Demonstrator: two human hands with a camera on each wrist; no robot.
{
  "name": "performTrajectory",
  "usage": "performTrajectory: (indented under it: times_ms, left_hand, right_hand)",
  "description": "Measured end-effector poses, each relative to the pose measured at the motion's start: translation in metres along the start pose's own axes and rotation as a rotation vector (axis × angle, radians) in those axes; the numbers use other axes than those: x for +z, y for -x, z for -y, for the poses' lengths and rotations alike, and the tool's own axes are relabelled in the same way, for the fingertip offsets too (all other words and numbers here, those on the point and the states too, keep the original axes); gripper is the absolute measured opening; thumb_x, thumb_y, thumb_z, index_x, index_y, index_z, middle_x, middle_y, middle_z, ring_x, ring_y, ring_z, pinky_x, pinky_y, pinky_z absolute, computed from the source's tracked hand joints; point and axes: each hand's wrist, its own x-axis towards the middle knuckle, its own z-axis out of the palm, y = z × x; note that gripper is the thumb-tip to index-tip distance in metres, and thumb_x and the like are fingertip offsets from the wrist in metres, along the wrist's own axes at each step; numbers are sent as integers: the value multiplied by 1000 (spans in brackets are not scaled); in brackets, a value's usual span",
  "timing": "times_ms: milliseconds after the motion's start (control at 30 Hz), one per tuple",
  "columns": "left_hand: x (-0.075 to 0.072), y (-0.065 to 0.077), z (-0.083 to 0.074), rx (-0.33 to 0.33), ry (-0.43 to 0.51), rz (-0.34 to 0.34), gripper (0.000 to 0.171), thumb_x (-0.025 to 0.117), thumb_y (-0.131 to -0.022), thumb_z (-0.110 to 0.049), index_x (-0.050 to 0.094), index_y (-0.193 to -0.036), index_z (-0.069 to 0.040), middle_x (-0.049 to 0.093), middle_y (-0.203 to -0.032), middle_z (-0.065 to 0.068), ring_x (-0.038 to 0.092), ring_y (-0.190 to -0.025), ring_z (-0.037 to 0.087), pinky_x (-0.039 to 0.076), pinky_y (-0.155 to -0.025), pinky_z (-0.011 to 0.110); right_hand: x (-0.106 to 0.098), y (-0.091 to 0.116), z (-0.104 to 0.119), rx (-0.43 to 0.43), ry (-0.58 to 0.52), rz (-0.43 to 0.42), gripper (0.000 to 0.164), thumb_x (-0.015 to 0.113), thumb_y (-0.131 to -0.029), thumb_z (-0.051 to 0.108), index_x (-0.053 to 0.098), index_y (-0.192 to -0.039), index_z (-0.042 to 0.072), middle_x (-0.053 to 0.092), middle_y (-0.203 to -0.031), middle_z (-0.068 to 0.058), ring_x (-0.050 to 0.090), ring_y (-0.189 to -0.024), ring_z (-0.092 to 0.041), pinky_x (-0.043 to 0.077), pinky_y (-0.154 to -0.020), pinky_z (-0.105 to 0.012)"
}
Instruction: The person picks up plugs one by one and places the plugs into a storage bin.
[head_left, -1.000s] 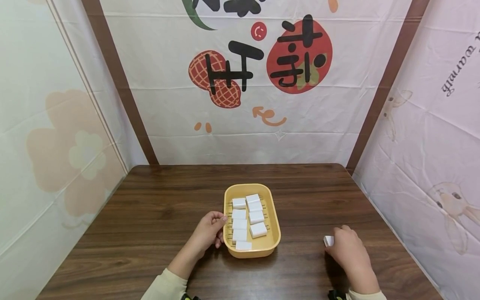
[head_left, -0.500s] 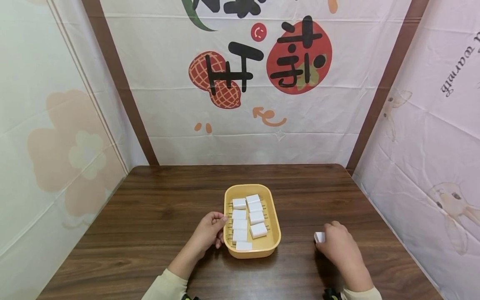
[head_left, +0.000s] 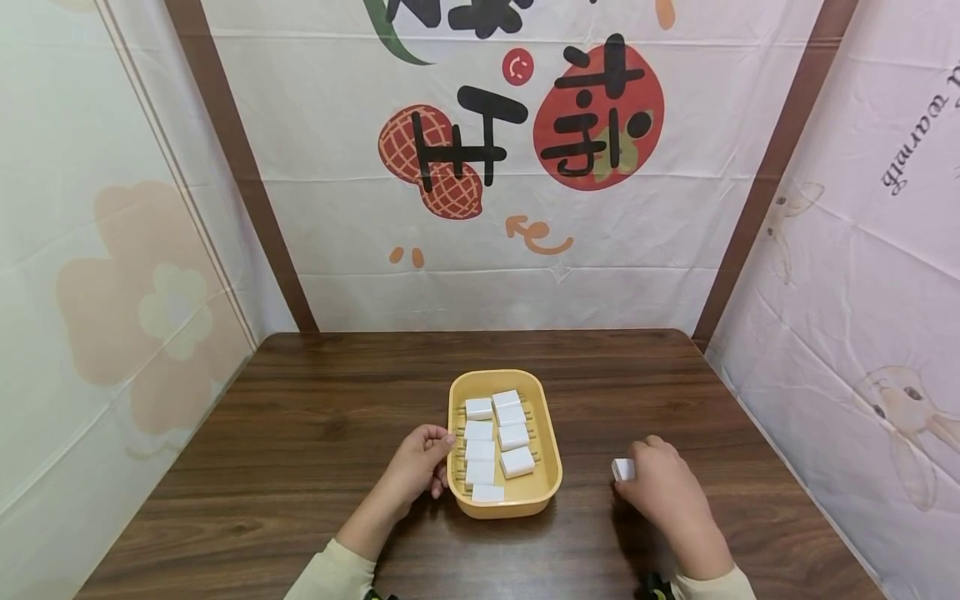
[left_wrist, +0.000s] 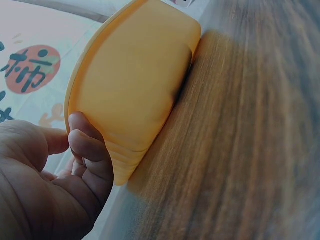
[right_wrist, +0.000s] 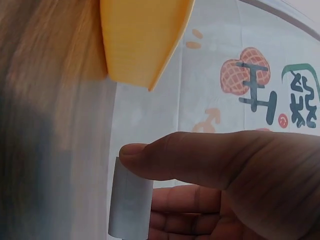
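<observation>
A yellow plastic basket stands upright on the table, with two rows of white plug-in chargers inside, their metal prongs facing the side walls. At its left side my left hand pinches the rim between thumb and fingers; the left wrist view shows the thumb at the rim and fingers against the outer wall. To the right of the basket, my right hand grips one white charger. In the right wrist view the thumb lies on the held charger; its prongs are not visible there.
The dark wood-grain table spreads around the basket. Behind it hangs a white printed cloth, with more cloth at the left and right sides. A gap of bare table lies between the basket and my right hand.
My right hand has moved left toward the basket, carrying the white charger. The left hand and the basket have stayed in place.
</observation>
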Motion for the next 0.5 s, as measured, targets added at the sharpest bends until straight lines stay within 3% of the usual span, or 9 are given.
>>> performTrajectory:
  times_ms: [500]
  left_hand:
    - [0, 0, 1, 3, -2, 1, 26, 54, -107, -19, 49, -120, 3, 55, -74, 7, 51, -52, 14, 44, -42, 23]
  right_hand:
    - [-8, -7, 26, -42, 4, 12, 26, 83, -72, 18, 67, -87, 4, 57, -85, -7, 54, -74, -22, 50, -60, -40]
